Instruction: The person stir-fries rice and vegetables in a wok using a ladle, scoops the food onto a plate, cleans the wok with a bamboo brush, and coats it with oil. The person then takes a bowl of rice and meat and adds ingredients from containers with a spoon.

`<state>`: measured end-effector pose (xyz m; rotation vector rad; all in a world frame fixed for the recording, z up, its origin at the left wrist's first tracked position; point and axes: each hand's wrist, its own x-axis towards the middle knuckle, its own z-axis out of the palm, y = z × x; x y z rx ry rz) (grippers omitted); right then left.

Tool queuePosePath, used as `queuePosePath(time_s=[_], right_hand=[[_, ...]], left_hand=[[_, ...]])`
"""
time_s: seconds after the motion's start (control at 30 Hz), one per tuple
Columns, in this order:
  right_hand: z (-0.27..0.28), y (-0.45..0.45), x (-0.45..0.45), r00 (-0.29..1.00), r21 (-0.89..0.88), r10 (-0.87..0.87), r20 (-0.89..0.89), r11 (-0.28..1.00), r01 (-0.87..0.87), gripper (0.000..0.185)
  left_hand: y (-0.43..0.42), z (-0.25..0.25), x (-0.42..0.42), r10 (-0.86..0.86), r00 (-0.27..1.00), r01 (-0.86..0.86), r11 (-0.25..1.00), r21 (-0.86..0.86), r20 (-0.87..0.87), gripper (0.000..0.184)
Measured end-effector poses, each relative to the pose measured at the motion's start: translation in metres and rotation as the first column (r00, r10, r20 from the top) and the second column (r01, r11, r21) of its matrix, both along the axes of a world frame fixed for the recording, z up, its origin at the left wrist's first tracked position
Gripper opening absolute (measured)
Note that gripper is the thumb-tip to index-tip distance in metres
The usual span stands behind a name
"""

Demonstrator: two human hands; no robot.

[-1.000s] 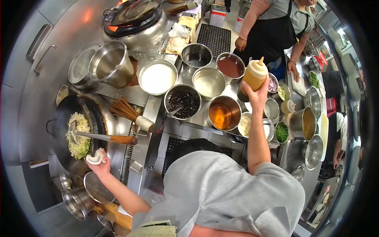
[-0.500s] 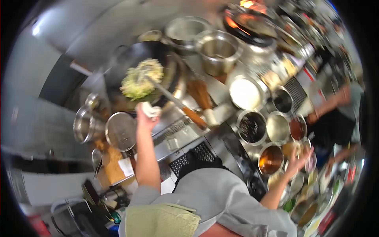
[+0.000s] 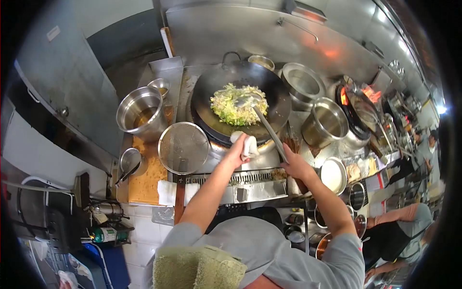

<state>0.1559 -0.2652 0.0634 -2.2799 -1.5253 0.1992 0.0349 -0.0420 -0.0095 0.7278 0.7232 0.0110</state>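
My left hand (image 3: pixel 236 153) is closed round a folded white cloth (image 3: pixel 249 147) at the near rim of a large black wok (image 3: pixel 204 103). The part of the wok under the cloth is hidden. In my right hand (image 3: pixel 296 166) is a long metal ladle (image 3: pixel 269 126), held near its wooden handle. Its head rests among pale, rice-like food mixed with chopped greens (image 3: pixel 231 107) in the middle of the wok. A bamboo wok brush (image 3: pixel 292 143) stands just beyond my right hand.
A round mesh strainer (image 3: pixel 184 147) and a steel pot (image 3: pixel 140 113) are on the left. Steel pots (image 3: pixel 325 123) stand right of the wok. Flames (image 3: pixel 371 94) rise at another wok further right. A co-worker (image 3: pixel 394 236) stands at the lower right.
My right hand has come from the seasoning containers on the right to the ladle and closed on it. My left hand still holds the cloth at the wok's rim. The view has turned.
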Motion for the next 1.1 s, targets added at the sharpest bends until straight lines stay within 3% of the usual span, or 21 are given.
queuePosePath(time_s=[0.03,0.07,0.1,0.13,0.23,0.37,0.47,0.53,0.6,0.67,0.7,0.73,0.77,0.83,0.87,0.9,0.93,0.97,1.0,1.03,1.1], right_hand=[[0.029,0.014,-0.008,0.996,0.009,0.035,-0.077,0.999,-0.035,0.062],[0.070,0.013,-0.012,0.683,-0.158,-0.158,-0.713,0.985,0.063,0.058],[0.076,0.021,-0.006,0.566,-0.081,-0.118,-0.816,0.993,0.091,0.055],[0.078,0.025,-0.004,0.424,-0.014,-0.073,-0.903,0.990,0.140,0.051],[0.054,0.061,0.011,0.274,0.000,-0.077,-0.959,0.962,0.273,0.047],[0.025,0.098,0.003,0.098,-0.066,-0.092,-0.991,0.968,0.241,0.046],[0.050,0.056,0.006,0.200,-0.089,-0.093,-0.975,0.996,0.031,0.048],[0.099,0.021,-0.004,0.478,-0.210,-0.130,-0.869,0.971,-0.118,0.056],[0.117,-0.016,0.000,0.605,-0.380,-0.252,-0.755,0.920,-0.092,0.064],[0.107,-0.038,0.017,0.606,-0.387,-0.276,-0.746,0.920,-0.057,0.063],[0.096,-0.036,0.024,0.614,-0.396,-0.309,-0.726,0.918,-0.005,0.063],[0.088,-0.025,0.025,0.663,-0.365,-0.282,-0.693,0.931,0.014,0.064],[0.055,-0.009,0.031,0.804,-0.241,-0.166,-0.571,0.970,0.028,0.063],[0.030,-0.002,0.024,0.893,-0.143,-0.113,-0.436,0.988,0.055,0.064],[0.038,0.005,0.014,0.868,-0.146,-0.134,-0.478,0.987,0.072,0.065],[0.076,-0.011,0.006,0.812,-0.178,-0.128,-0.569,0.984,0.030,0.067],[0.093,-0.037,0.015,0.814,-0.161,-0.075,-0.576,0.987,-0.023,0.065],[0.134,-0.056,0.019,0.656,-0.288,-0.164,-0.737,0.954,-0.086,0.063],[0.141,-0.079,0.032,0.579,-0.248,-0.102,-0.809,0.952,-0.179,0.062],[0.155,-0.092,0.033,0.536,-0.326,-0.181,-0.824,0.926,-0.190,0.064],[0.148,-0.096,0.035,0.657,-0.383,-0.153,-0.738,0.897,-0.221,0.065]], left_hand=[[0.000,0.001,-0.003,-0.017,1.000,0.017,1.000,0.010,0.007,0.039],[-0.001,0.002,-0.001,-0.020,1.000,0.020,1.000,0.010,0.021,0.041],[0.000,0.002,0.000,-0.051,0.999,0.051,0.998,0.027,0.011,0.042],[-0.005,0.002,-0.003,-0.040,0.999,0.040,0.999,0.009,-0.002,0.042],[-0.002,0.005,0.002,-0.032,0.999,0.032,0.999,0.000,-0.016,0.038],[-0.003,-0.001,0.005,0.002,0.999,0.001,0.997,-0.072,0.035,0.034],[-0.004,0.005,0.002,0.023,0.997,-0.012,0.988,-0.155,0.073,0.030],[-0.001,0.008,0.000,0.054,0.996,-0.037,0.970,-0.240,0.065,0.025],[0.005,0.001,0.005,0.062,0.994,-0.041,0.974,-0.221,0.089,0.022],[0.010,-0.018,0.028,0.232,0.971,-0.211,0.942,-0.262,0.050,0.015],[0.004,-0.032,0.039,0.302,0.945,-0.267,0.934,-0.237,0.126,0.014],[-0.003,-0.021,0.037,0.353,0.916,-0.311,0.925,-0.217,0.193,0.014],[-0.014,-0.015,0.036,0.392,0.915,-0.378,0.915,-0.140,0.092,0.014],[-0.040,-0.032,0.025,0.419,0.889,-0.377,0.899,-0.221,0.187,0.015],[-0.059,-0.016,0.003,0.436,0.884,-0.378,0.880,-0.288,0.171,0.015],[-0.090,0.044,-0.027,0.516,0.854,-0.488,0.838,-0.244,0.067,0.015],[-0.099,0.043,-0.048,0.446,0.894,-0.425,0.871,-0.245,0.033,0.013],[-0.094,0.050,-0.046,0.459,0.886,-0.435,0.871,-0.226,0.063,0.012],[-0.089,0.056,-0.044,0.476,0.874,-0.449,0.868,-0.212,0.097,0.012],[-0.072,0.066,-0.033,0.481,0.877,-0.474,0.866,-0.157,0.003,0.011],[-0.021,0.004,-0.012,0.387,0.915,-0.372,0.918,-0.137,0.111,0.012]])
